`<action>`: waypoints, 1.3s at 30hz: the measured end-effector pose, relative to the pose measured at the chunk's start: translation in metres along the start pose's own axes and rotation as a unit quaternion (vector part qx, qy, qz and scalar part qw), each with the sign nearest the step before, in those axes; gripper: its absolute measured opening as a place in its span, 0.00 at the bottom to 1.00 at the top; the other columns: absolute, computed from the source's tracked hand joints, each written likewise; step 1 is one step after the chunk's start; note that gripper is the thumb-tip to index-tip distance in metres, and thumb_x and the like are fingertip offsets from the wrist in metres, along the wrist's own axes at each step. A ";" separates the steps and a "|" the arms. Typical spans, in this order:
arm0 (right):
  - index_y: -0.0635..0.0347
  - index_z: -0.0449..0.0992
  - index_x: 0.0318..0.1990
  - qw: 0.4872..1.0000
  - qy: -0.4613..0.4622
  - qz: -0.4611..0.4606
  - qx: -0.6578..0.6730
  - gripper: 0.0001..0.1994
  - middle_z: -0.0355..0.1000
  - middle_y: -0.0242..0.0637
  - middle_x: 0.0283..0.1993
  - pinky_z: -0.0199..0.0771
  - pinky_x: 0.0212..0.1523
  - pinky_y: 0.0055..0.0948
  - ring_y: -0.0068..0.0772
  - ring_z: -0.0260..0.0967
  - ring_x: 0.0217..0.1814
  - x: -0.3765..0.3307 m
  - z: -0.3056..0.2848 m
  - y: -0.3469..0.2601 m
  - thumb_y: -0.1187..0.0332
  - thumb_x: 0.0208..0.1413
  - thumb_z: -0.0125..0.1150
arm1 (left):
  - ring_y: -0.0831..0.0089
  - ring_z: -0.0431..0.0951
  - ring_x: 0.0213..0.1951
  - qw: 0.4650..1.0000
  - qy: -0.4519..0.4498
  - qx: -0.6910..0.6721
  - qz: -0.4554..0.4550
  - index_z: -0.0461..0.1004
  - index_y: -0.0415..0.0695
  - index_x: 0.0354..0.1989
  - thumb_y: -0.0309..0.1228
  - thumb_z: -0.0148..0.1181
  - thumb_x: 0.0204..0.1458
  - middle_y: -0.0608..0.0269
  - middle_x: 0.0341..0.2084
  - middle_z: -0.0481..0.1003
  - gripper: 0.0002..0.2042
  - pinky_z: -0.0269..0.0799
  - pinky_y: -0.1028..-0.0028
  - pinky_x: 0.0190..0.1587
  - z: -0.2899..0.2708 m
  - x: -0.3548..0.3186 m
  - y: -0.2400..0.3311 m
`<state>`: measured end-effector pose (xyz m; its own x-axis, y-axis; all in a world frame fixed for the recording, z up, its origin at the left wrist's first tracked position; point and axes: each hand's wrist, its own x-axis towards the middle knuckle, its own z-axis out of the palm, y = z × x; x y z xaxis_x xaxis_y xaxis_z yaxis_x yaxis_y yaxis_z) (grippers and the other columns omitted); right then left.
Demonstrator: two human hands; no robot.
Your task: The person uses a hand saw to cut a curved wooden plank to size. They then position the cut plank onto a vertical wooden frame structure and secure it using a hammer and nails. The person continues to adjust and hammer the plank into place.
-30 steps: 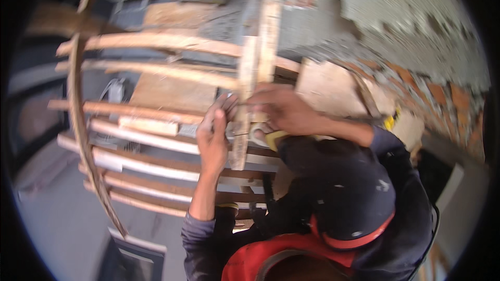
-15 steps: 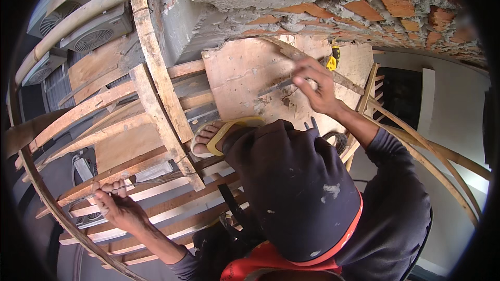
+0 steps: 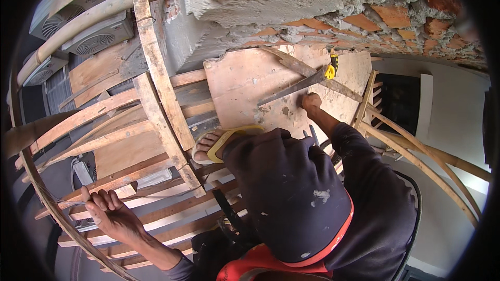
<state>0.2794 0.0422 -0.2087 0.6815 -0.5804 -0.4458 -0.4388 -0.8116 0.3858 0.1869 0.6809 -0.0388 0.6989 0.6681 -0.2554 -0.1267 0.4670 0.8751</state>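
Observation:
My left hand (image 3: 112,216) is raised over the wooden slats at the lower left, its fingers curled around a thin wire (image 3: 65,201). The wire runs to the curved pole on one side and back along the slats on the other. My right hand (image 3: 312,101) is closed in a fist low over the plywood sheet (image 3: 234,80); whatever it may hold is hidden. Just beyond the fist, a hand saw (image 3: 297,88) with a yellow and black handle lies on the plywood, partly across a narrow board (image 3: 344,89).
My foot in a yellow-strapped sandal (image 3: 213,145) rests at the plywood's near edge. Gaps separate the slats (image 3: 151,169). A rough brick and mortar wall (image 3: 312,0) borders the far side. Air-conditioner units (image 3: 99,34) stand at left, bamboo poles (image 3: 427,151) at right.
My right hand has come down and nearer, away from the saw's handle, and closed into a fist. My left hand has shifted slightly nearer with the wire.

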 end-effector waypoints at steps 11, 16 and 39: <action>0.61 0.75 0.31 0.976 0.002 -0.194 -0.099 0.07 0.68 0.57 0.43 0.71 0.45 0.51 0.60 0.67 0.45 -0.050 -0.057 0.167 0.75 0.44 0.52 | 0.89 0.51 0.22 0.984 -0.007 0.175 -0.036 0.58 0.33 0.63 0.29 0.47 0.63 0.76 0.22 0.56 0.21 0.47 0.88 0.21 0.003 -0.005 0.011; 0.66 0.75 0.41 0.988 0.125 -0.035 -0.078 0.17 0.75 0.54 0.38 0.74 0.39 0.45 0.54 0.74 0.40 -0.003 -0.117 0.275 0.61 0.56 0.49 | 0.89 0.51 0.23 0.973 -0.031 0.223 -0.059 0.62 0.36 0.62 0.27 0.46 0.63 0.77 0.23 0.60 0.20 0.46 0.88 0.24 0.013 -0.007 0.002; 0.59 0.76 0.34 0.795 -0.147 -0.289 -0.512 0.14 0.77 0.48 0.39 0.73 0.46 0.43 0.50 0.75 0.44 -0.137 -0.276 -0.105 0.59 0.48 0.52 | 0.82 0.58 0.27 0.972 0.156 -0.175 -0.033 0.52 0.34 0.63 0.24 0.39 0.63 0.69 0.27 0.60 0.20 0.59 0.82 0.30 -0.050 0.028 -0.013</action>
<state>0.3937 0.2251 0.0350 0.3641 -0.2428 -0.8991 0.7081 -0.5550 0.4366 0.1727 0.7225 -0.0776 0.4724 0.7476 -0.4668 -0.3580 0.6468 0.6735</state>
